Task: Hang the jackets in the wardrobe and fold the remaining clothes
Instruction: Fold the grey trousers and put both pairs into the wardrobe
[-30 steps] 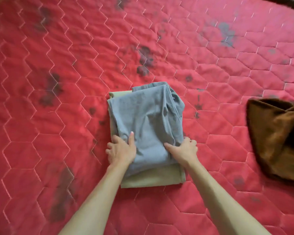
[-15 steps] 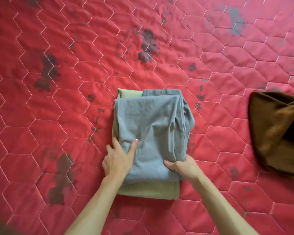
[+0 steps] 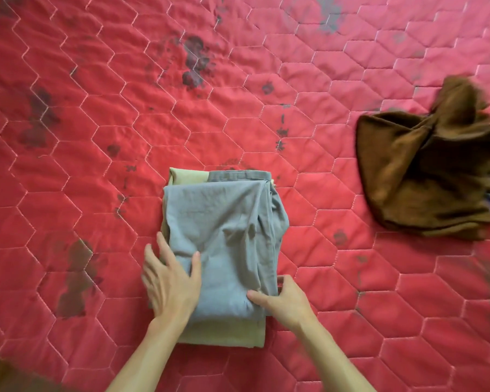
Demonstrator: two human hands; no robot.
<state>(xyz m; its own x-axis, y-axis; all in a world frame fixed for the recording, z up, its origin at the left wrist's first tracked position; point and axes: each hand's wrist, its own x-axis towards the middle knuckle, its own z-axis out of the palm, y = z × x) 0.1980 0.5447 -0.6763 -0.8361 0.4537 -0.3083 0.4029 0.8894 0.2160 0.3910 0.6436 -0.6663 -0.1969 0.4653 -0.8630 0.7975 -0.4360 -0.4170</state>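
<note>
Grey garment (image 3: 224, 236), likely soft, light and floppy, lies on beige garment (image 3: 224, 335); left hand (image 3: 171, 281) lies flat on its edge, right hand (image 3: 283, 301) pinches its corner; lift from beneath.

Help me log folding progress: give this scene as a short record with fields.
surface: red quilted bedspread
stack: folded grey garment lying on folded beige garment
left hand: flat against the stack's left edge, fingers straight
right hand: pinches the grey garment's near right corner
still unfolded: brown garment, crumpled, right of the stack and apart from it
</note>
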